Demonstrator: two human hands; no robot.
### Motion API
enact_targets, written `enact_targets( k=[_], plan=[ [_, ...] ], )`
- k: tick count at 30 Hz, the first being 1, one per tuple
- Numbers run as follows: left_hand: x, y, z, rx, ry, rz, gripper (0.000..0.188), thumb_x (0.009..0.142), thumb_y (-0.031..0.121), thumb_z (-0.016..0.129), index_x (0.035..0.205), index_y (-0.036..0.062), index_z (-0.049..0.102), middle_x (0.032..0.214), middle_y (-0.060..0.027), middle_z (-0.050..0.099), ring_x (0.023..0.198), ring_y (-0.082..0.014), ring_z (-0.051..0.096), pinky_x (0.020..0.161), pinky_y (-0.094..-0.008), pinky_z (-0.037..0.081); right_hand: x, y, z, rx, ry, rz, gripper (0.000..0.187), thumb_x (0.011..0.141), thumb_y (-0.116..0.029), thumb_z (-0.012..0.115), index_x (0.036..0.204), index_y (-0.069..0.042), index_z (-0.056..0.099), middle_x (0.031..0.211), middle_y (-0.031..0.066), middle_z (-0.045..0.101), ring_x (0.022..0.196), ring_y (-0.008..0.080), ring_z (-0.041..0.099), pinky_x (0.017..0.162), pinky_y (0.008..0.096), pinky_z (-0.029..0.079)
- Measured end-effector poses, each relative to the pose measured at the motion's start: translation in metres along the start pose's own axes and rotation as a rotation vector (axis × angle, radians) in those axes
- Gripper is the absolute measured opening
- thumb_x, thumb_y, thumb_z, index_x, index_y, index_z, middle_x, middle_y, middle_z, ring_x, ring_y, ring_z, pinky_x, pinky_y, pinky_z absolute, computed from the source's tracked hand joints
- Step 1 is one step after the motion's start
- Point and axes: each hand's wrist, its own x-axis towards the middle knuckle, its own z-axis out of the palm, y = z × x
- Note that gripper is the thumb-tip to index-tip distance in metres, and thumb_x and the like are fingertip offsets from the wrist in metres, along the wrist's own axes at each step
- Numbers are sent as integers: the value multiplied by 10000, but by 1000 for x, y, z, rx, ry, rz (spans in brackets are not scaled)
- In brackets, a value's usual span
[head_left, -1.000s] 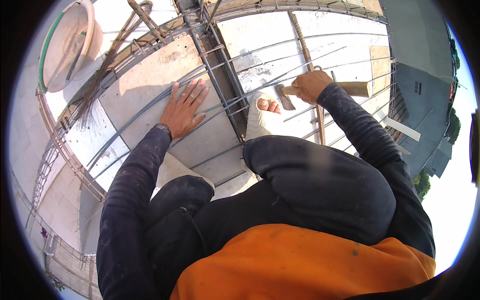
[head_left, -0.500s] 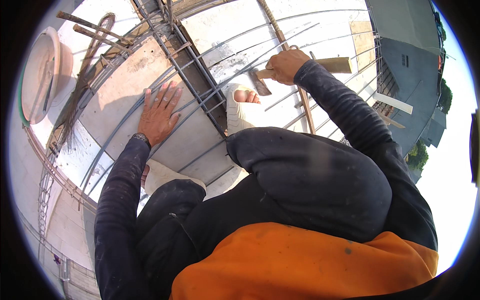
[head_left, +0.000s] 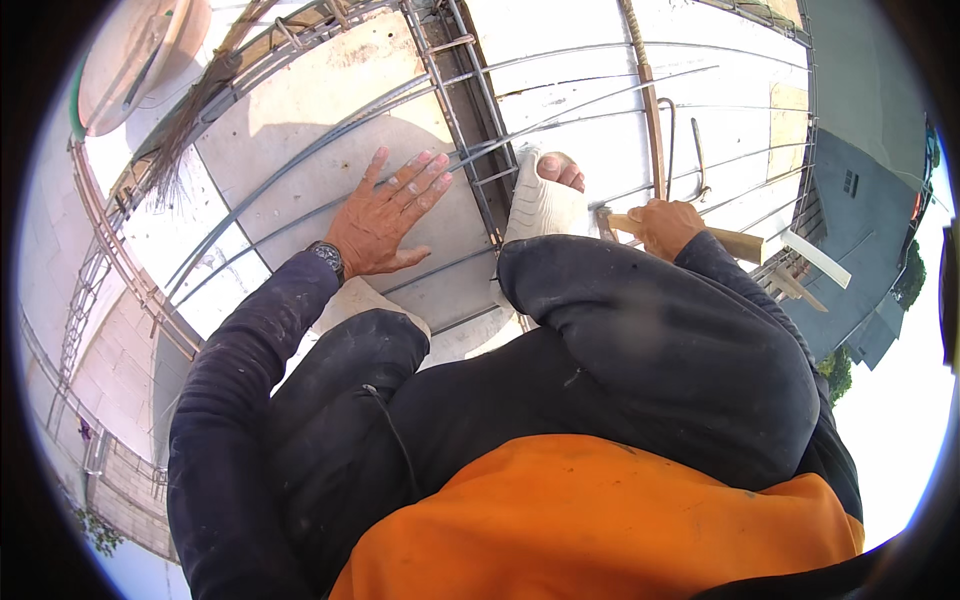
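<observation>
My right hand [head_left: 667, 225] is closed round the wooden handle [head_left: 740, 243] of a hammer, just beyond my right knee. The metal head [head_left: 604, 222] shows only in part above the knee, so its full shape is hidden. My left hand [head_left: 385, 215] is open, palm down with the fingers spread, and holds nothing. It lies over thin steel bars [head_left: 345, 125] and a pale board [head_left: 345, 80]; whether it presses on them I cannot tell. A brown upright-looking bar [head_left: 655, 130] runs close to my right hand, with a hooked steel rod [head_left: 699, 160] beside it.
A rebar cage [head_left: 460, 110] runs between the boards near my right foot [head_left: 545, 200]. At the far left are a round basin [head_left: 125, 65] and a bundle of thin wire [head_left: 178, 160]. A grey building [head_left: 850, 190] stands beyond the right edge, near a white strip [head_left: 815, 258].
My right hand has drawn the hammer back toward my right knee. My left hand has shifted to the right with its fingers still spread. The whole view has turned somewhat.
</observation>
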Motion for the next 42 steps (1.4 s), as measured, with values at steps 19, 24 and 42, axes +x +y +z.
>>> enact_targets(
  k=[19,24,42],
  plan=[
    [12,26,52,-79,-195,34,869,997,427,613,1685,185,141,1762,-17,117,1622,-198,93,1340,-471,76,-7,-11,-8,60,87,-10,285,959,-235,669,1215,-142,754,958,126,726,886,331,737,782,476,581],
    [10,26,48,-99,-153,41,864,967,385,655,1668,171,197,1752,-35,156,1616,-207,129,1321,-468,140,13,12,5,56,-11,-3,286,885,-182,663,1147,-143,772,1002,130,758,925,330,753,822,470,590],
    [-46,-112,-50,44,121,-329,291,870,77,731,1149,44,656,1082,-157,595,1020,-382,593,855,-474,507,69,42,-169,256,371,20,360,870,-294,649,1179,-168,784,990,118,788,924,341,753,860,450,588]
  ],
)
